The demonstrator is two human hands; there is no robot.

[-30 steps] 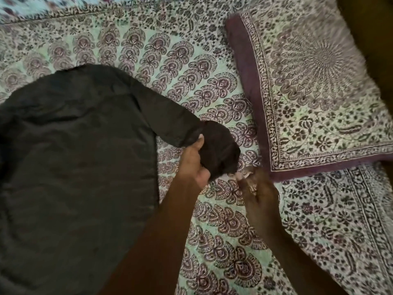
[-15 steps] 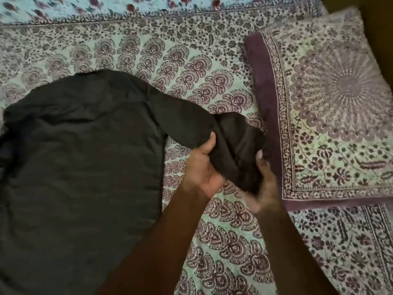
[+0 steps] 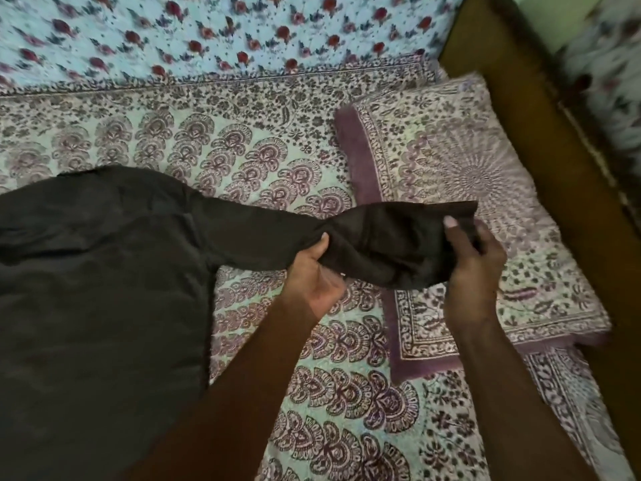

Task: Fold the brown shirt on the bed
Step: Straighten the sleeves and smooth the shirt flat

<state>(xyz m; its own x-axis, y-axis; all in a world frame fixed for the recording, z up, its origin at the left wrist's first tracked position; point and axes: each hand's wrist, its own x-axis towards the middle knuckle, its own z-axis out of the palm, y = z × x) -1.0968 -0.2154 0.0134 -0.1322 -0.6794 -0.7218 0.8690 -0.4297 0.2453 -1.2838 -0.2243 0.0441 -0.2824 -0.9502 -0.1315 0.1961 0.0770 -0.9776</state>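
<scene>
Shirt (image 3: pixel 97 289): the body is laid flat on the bed (image 3: pixel 347 394), to the left of both hands, its length running from the far side toward the near side
Sleeve (image 3: pixel 260 234): drawn out to the right from the shoulder and lifted off the bed; its long axis is set left to right, across the body's length
Left hand (image 3: pixel 315 282): clenched round the sleeve about midway, thumb on top; the nearer hand to the body
Right hand (image 3: pixel 475 269): the cuff end is grasped, thumb over the cloth and fingers beneath, above the left part of the pillow (image 3: pixel 468 161)
Cloth between hands: seen bunched and slightly twisted
Deciding relation: the body lies leftward along the sleeve's own axis, so the fold is judged to call for the cuff to be carried left across the body; the right hand has the longer way, the left sits near the hinge
Progress: judged early, with the body not yet folded
Risk: the twist may be folded in unless smoothed
</scene>
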